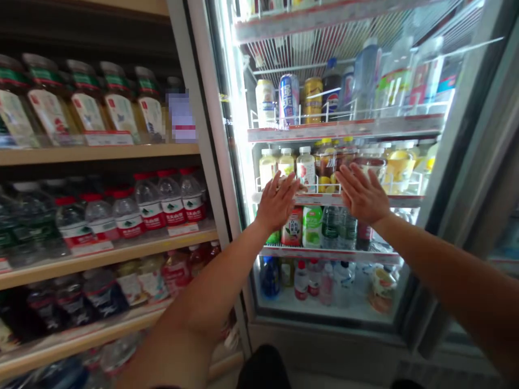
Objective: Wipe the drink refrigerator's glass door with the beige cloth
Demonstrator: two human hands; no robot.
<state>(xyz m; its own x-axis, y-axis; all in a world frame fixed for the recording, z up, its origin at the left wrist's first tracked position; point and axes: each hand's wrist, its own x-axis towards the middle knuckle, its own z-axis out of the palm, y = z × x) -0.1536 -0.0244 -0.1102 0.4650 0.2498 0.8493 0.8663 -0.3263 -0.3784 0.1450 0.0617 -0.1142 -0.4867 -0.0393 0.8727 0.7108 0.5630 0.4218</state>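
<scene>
Both arms stretch out toward a lit drinks fridge [324, 319]. My left hand [279, 201], fingers extended, is in front of the middle shelves, nearest to pale bottles with white caps [306, 166]. My right hand [364, 194] is raised at about the same height, fingers straight, before dark tea bottles with yellow caps [325, 159] and yellow-labelled bottles [400, 165]. Neither hand holds anything. Whether either palm touches the fridge front cannot be made out. Below the hands are a green-labelled bottle [312, 226] and a red-labelled one [292, 227].
Wooden shelves [101, 153] stand on the left, holding juice bottles [87, 108] and red-capped water bottles [150, 200]. Cans [288, 100] and tall bottles fill the fridge's upper shelf. A grey metal frame post [211, 135] separates shelves and fridge. My dark-clad knee [263, 367] shows at the bottom.
</scene>
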